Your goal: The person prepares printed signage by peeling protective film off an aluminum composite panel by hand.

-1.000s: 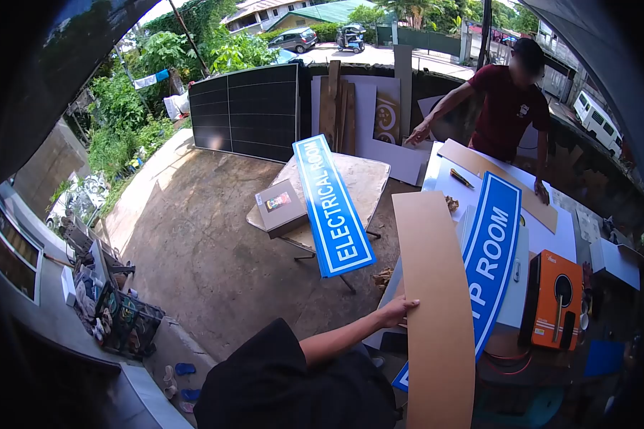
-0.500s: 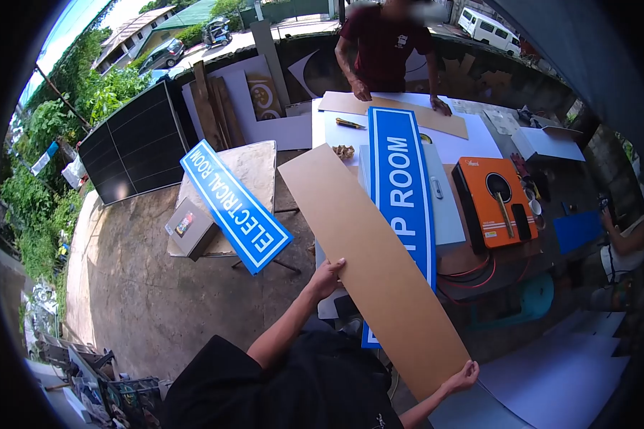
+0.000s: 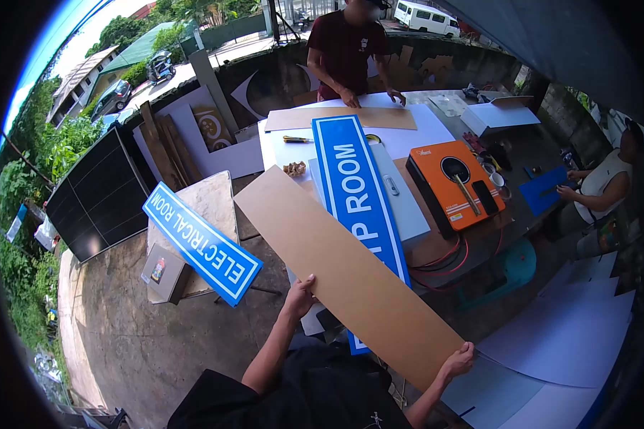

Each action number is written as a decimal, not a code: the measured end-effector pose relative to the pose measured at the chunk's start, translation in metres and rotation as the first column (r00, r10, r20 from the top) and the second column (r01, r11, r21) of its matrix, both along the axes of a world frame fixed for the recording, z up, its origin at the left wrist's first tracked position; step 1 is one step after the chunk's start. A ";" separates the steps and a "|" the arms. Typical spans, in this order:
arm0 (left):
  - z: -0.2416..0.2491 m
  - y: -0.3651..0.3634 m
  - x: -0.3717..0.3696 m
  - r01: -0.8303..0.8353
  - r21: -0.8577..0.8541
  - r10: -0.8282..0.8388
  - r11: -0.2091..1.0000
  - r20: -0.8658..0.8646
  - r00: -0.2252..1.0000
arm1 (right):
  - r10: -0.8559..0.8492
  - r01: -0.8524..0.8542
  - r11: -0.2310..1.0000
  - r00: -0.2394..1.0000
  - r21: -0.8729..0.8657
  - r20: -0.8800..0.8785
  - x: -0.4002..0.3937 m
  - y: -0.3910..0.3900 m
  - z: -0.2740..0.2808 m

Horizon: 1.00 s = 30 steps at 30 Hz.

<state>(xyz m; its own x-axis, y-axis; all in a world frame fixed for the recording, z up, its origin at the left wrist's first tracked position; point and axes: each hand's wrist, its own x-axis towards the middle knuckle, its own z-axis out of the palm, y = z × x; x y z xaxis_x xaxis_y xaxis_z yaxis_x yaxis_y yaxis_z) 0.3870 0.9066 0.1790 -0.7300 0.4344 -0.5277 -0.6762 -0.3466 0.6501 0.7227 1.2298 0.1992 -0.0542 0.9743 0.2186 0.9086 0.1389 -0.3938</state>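
Note:
A long brown board (image 3: 350,279) is held up in front of me, slanting from upper left to lower right. My left hand (image 3: 301,294) grips its left long edge, thumb on the face. At its lower right corner my right hand (image 3: 460,359) is closed on the edge. Behind the board, a blue sign (image 3: 365,207) reading "P ROOM" lies partly hidden on the worktable. Another blue sign (image 3: 202,243), reading "ELECTRICAL ROOM", rests on a small table to the left.
An orange device (image 3: 454,184) and a white box (image 3: 497,114) sit on the worktable (image 3: 422,129). Across it stands a person (image 3: 347,53) with hands on a brown strip (image 3: 343,119). Another person (image 3: 608,182) at right holds a blue piece (image 3: 544,193). White sheets (image 3: 558,336) lie lower right.
The view has turned right, so the tables and signs appear further left. The brown board lies at a flatter slant, still in both my hands. More of the person at right shows.

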 end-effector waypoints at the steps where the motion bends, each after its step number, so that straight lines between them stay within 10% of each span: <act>1: 0.001 0.001 -0.001 0.000 0.000 0.000 1.000 0.008 1.000 | 0.004 -0.003 1.000 0.999 -0.007 0.036 -0.001 0.001 0.000; 11: -0.022 0.045 0.018 -0.253 0.144 0.263 0.957 -0.047 0.964 | 0.138 -0.150 0.977 0.987 0.152 0.082 0.006 0.006 -0.013; 13: -0.025 0.041 0.015 -0.191 0.247 0.184 0.950 0.052 0.982 | 0.092 -0.155 0.954 0.966 0.257 0.241 0.006 0.003 -0.007; 26: -0.017 0.049 0.011 -0.200 0.262 0.171 0.944 0.129 0.977 | 0.118 -0.097 0.984 0.983 0.147 -0.140 0.020 -0.014 -0.007; 30: -0.011 0.050 0.015 -0.204 0.258 0.175 0.944 0.131 0.976 | 0.190 -0.191 0.960 0.982 0.204 0.025 0.028 -0.026 -0.015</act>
